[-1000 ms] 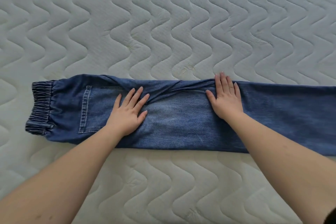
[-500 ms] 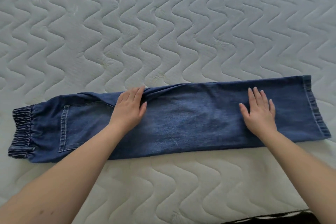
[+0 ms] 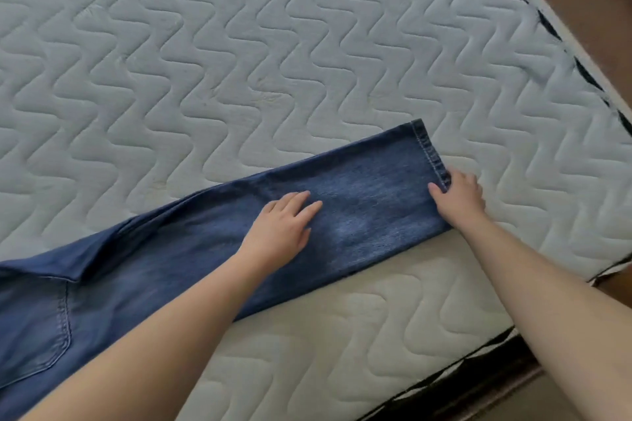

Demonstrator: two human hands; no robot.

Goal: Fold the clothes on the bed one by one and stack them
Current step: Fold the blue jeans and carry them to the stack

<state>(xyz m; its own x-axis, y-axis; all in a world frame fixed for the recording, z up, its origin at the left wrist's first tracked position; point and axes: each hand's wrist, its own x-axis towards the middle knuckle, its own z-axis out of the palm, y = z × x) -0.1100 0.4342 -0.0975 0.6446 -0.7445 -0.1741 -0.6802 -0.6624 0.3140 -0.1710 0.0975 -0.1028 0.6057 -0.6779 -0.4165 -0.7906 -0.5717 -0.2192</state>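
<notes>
Right hand [image 3: 460, 199] grip now pinching jeans [image 3: 359, 215] hem, moved from mid-leg, left hand [image 3: 280, 232] flat, slid rightward

folded blue denim jeans [image 3: 359, 215] — faded paler patch mid-leg, lighter stitching at hem | pale grey-white quilted mattress [image 3: 239, 61] — wavy zigzag stitch pattern | mattress edge trim [image 3: 547, 24] — black-and-white stripes

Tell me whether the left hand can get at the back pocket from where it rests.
Probably yes: the left hand lies flat mid-leg on the jeans, and nothing covers the pocket beside that forearm.
</notes>
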